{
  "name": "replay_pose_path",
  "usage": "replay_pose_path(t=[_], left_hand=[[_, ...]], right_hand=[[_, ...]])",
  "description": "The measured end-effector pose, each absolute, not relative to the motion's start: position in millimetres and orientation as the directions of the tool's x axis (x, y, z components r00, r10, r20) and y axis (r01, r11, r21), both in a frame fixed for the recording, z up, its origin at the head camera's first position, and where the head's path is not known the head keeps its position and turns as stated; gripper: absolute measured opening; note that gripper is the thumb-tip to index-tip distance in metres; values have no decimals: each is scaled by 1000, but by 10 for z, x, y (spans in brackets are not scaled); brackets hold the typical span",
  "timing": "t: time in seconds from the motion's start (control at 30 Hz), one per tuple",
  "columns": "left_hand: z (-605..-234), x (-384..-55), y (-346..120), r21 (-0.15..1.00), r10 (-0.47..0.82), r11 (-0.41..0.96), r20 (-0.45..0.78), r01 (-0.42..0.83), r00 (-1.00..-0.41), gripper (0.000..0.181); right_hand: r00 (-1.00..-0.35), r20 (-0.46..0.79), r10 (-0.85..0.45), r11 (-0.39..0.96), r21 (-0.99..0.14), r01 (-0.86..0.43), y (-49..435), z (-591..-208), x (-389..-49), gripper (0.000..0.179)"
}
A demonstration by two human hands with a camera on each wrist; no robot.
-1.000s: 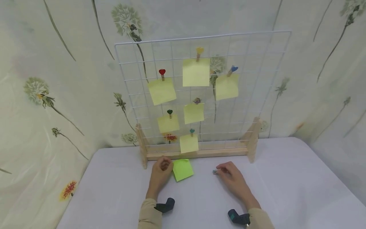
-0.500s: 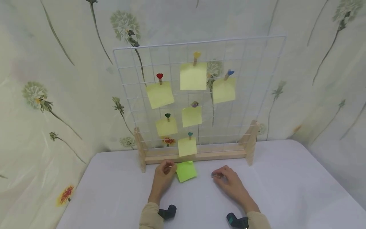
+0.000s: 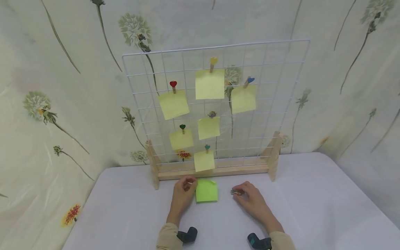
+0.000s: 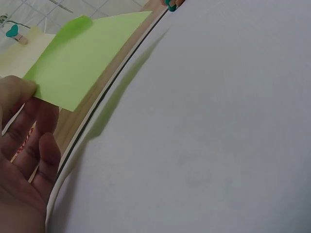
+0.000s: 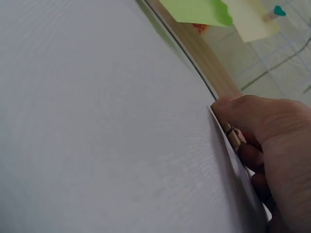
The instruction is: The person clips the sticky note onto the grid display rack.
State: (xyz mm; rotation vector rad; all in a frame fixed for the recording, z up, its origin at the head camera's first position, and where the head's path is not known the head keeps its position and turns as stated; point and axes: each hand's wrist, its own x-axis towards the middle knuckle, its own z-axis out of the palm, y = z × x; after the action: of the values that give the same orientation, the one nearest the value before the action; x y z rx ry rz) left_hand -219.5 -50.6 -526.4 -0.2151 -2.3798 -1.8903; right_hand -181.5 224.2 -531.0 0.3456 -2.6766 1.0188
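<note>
My left hand [image 3: 183, 195] pinches the left edge of a bright green sticky note [image 3: 207, 191] between thumb and fingers. In the left wrist view the note [image 4: 85, 58] is held above the white table, its shadow falling below and one corner curling. To the right of it, my right hand [image 3: 253, 203] holds a small wooden clothespin [image 5: 234, 136] low over the table. A teal tip shows at the clothespin's end in the left wrist view. Behind the hands stands a white wire grid [image 3: 215, 47] with several yellow sticky notes [image 3: 210, 84] clipped on by heart-topped clothespins.
The grid sits in a wooden stand [image 3: 240, 169] near the back of the white-covered table [image 3: 125, 208]. The lowest yellow note [image 3: 204, 161] hangs just behind the green one. A flower-printed curtain [image 3: 78, 114] surrounds the table's back and sides.
My left hand has shifted right with the green note, which has turned from slanted to nearly square. The right hand has drawn the clothespin slightly further into its fingers. The head view has tilted slightly.
</note>
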Motion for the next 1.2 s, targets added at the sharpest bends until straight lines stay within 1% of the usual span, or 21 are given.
replay_pose_path(t=[0.17,0.3,0.53,0.73,0.8,1.0,1.2], left_hand=[[-5257,-2206,-448,973,22,167,159,160,-987,9],[-5238,-2213,-372,972,4,168,165,164,-986,8],[-5233,-2206,-261,970,-15,191,157,151,-987,8],[-5207,-2212,-183,971,-20,179,166,160,-986,8],[-5163,-2213,-152,973,3,153,173,172,-985,10],[-5061,-2234,-47,978,135,78,183,195,-974,14],[-5007,-2242,68,975,214,11,216,224,-953,10]], right_hand=[[-960,274,-62,739,-634,-229,2216,-5304,-1811,14],[-972,235,-29,745,-643,-178,2188,-5295,-1803,11],[-981,195,-17,751,-645,-141,2142,-5317,-1782,8],[-977,214,-20,757,-635,-155,2112,-5310,-1782,9],[-974,227,-17,751,-640,-162,2109,-5294,-1793,9],[-977,212,11,738,-661,-135,2116,-5258,-1823,8],[-979,205,3,741,-658,-136,2143,-5250,-1829,14]])
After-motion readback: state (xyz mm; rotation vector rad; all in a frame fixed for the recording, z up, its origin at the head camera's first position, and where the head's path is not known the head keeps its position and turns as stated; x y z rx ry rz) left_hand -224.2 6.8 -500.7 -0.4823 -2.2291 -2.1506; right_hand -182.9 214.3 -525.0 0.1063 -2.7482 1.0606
